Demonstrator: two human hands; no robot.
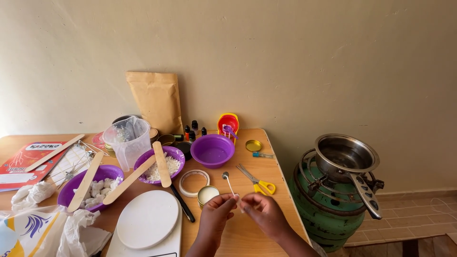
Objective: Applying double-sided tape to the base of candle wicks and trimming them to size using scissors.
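Pinching a thin white wick (232, 188) between them, the left hand (218, 209) and right hand (263, 212) close fingertips around it; its metal base points to eleven o'clock, scissors (257, 182) at one o'clock.

Against the wall, upper left of centre: tall brown paper pouch (155, 101), upright, top edge creased. At the far left edge: flat red and white printed booklet (24, 164) (partly under a wooden stick). In the lower left corner: crumpled white plastic bag (33, 234) with blue and yellow print.
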